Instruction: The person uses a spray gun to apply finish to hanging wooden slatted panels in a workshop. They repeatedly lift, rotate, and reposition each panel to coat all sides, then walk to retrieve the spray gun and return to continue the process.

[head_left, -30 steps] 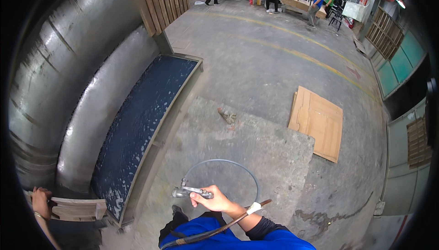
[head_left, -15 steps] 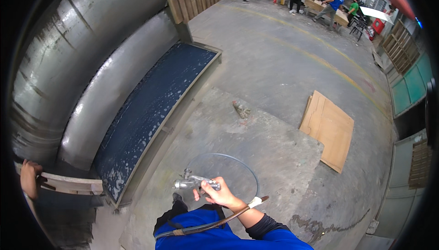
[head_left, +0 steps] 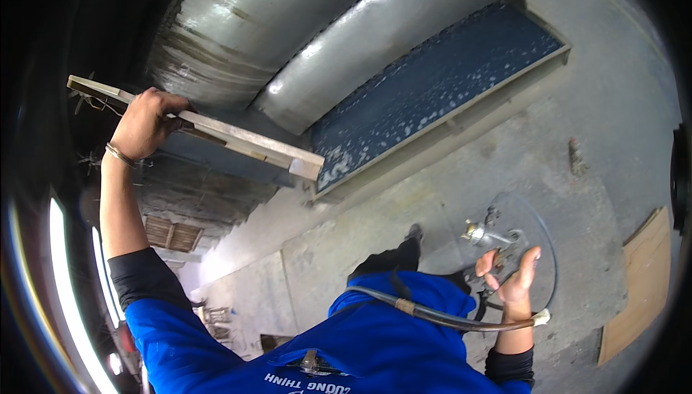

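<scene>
My left hand (head_left: pixel 148 124) is raised at the upper left, fingers wrapped over the edge of a pale wooden piece (head_left: pixel 252 143), narrow and slatted. It slants down toward the near corner of a trough (head_left: pixel 447 116) of dark blue, foam-flecked water. Lower right, my right hand (head_left: pixel 513 282) has a silver spray gun (head_left: pixel 484 234) held loosely by its curled fingers, while the thumb sticks up off the grip. The gun's nozzle faces left. A brownish hose (head_left: pixel 468 325) crosses my waist to the right wrist, and a thin grey hose (head_left: pixel 553 250) loops beside the gun.
Curved shiny metal sheeting (head_left: pixel 375 41) rises behind the trough. A brown flat sheet (head_left: pixel 641 279) lies on the concrete floor at right, with a small clump (head_left: pixel 575 157) farther off. Bright tube lights (head_left: pixel 65 271) show at the left rim.
The view has swung left, so the trough sits farther right. My left arm and the wooden piece now show much more fully. My right thumb has lifted off the spray gun.
</scene>
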Action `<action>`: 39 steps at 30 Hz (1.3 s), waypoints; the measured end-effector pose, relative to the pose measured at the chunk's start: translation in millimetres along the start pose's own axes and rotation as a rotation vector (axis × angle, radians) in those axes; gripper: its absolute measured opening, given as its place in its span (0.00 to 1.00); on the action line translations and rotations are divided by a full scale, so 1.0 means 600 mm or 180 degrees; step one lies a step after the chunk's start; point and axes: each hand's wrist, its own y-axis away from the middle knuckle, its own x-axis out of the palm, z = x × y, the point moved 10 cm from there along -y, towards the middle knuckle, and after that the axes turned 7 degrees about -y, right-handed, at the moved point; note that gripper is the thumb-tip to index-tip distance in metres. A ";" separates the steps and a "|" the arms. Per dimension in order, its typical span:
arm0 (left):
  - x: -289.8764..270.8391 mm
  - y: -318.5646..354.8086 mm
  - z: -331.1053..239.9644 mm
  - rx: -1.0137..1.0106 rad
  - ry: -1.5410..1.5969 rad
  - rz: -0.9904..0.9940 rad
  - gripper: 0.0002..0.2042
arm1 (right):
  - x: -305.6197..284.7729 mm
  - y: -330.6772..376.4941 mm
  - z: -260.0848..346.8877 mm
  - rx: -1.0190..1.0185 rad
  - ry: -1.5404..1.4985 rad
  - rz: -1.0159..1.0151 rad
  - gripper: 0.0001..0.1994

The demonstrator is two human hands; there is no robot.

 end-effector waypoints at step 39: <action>0.003 0.027 0.064 0.0146 0.0825 -0.0377 0.13 | -0.027 -0.051 -0.143 0.0624 0.0049 -0.0695 0.32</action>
